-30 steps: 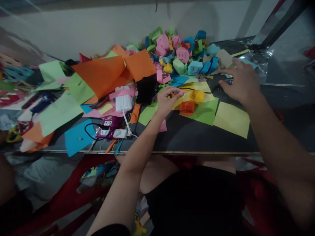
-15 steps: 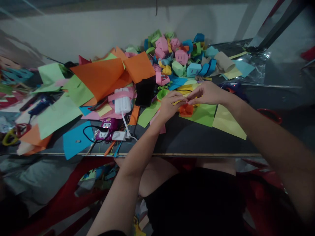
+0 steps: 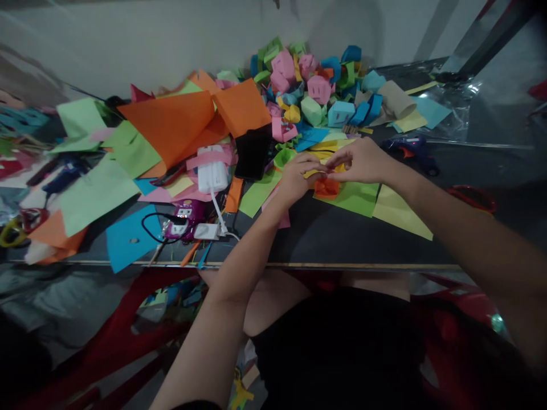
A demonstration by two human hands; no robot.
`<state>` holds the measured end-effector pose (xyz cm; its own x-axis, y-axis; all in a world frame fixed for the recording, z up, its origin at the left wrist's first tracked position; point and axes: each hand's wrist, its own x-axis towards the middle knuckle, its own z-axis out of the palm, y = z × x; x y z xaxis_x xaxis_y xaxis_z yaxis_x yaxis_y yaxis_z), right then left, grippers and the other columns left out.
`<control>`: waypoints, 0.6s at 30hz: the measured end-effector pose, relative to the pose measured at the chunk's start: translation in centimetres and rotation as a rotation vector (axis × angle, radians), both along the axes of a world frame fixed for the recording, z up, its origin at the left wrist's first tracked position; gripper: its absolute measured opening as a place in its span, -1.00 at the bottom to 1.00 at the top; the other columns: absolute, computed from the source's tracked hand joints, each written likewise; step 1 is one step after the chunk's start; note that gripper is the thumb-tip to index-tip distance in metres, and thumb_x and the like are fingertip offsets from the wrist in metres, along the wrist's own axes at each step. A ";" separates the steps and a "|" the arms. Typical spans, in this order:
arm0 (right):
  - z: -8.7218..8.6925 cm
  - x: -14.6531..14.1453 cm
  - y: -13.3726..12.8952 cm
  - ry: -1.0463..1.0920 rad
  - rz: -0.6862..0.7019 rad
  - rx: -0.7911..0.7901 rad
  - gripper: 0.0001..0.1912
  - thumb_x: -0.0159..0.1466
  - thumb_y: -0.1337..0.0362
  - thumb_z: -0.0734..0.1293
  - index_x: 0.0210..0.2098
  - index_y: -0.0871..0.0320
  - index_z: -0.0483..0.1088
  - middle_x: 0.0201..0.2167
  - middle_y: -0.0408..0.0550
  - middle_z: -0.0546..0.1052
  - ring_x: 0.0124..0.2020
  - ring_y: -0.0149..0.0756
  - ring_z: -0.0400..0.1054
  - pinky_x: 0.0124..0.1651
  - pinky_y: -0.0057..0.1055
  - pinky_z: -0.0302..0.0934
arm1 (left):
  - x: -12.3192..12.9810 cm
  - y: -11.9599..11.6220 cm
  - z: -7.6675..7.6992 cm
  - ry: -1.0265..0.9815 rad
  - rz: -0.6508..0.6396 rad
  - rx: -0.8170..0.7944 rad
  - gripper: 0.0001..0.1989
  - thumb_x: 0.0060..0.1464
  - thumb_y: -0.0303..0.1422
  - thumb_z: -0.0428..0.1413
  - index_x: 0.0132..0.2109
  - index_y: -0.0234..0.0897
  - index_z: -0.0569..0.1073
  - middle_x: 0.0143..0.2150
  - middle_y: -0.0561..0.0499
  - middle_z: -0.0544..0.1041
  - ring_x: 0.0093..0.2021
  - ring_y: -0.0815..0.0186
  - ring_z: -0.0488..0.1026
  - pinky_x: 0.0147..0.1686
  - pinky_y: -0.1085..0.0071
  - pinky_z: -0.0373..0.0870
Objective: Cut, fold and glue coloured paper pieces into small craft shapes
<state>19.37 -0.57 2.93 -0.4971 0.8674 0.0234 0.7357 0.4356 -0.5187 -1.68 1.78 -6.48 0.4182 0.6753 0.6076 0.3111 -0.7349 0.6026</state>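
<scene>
My cup (image 3: pixel 327 189) is orange, the near sheet (image 3: pixel 359 199) green, the right-hand sheet (image 3: pixel 401 210) pale yellow. My clothes (image 3: pixel 342 353) are black, my table (image 3: pixel 342 236) dark grey. I see pink, blue, green and yellow in the heap (image 3: pixel 319 88), purple and white on the socket (image 3: pixel 193 210), and navy on the glue gun (image 3: pixel 417 149).

anything pinched between the left hand (image 3: pixel 296 177) and right hand (image 3: pixel 364 162) seems too small to tell.
</scene>
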 end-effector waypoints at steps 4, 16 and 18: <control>-0.3 -0.6 -0.8 -0.235 0.001 0.121 -0.73 0.19 0.09 0.42 -0.20 0.03 0.68 -0.34 -0.06 0.69 -0.27 -0.14 0.52 -0.25 -0.32 0.24 | -1.2 0.4 0.5 0.093 -0.013 -0.103 -0.60 0.21 -0.09 0.22 0.10 -0.17 0.53 0.05 -0.11 0.59 0.01 0.19 0.55 -0.01 0.24 0.45; -1.5 -2.4 -1.3 -0.601 0.084 0.134 -0.69 0.29 0.21 0.25 -0.20 0.00 0.66 -0.35 0.00 0.62 -0.35 -0.18 0.38 -0.37 -0.30 -0.09 | -1.1 0.1 -0.4 0.364 -0.216 -0.185 -0.08 -0.09 0.07 0.38 0.32 -0.29 0.34 0.16 -0.26 0.56 0.13 0.00 0.54 0.14 0.12 0.44; -1.6 -2.5 -1.4 -0.607 0.084 0.138 -0.68 0.30 0.20 0.24 -0.18 0.00 0.65 -0.36 -0.01 0.62 -0.36 -0.19 0.37 -0.36 -0.30 -0.09 | -1.1 0.2 -0.3 0.392 -0.197 -0.168 -0.11 -0.08 0.03 0.38 0.31 -0.29 0.36 0.15 -0.25 0.57 0.12 0.00 0.54 0.14 0.12 0.44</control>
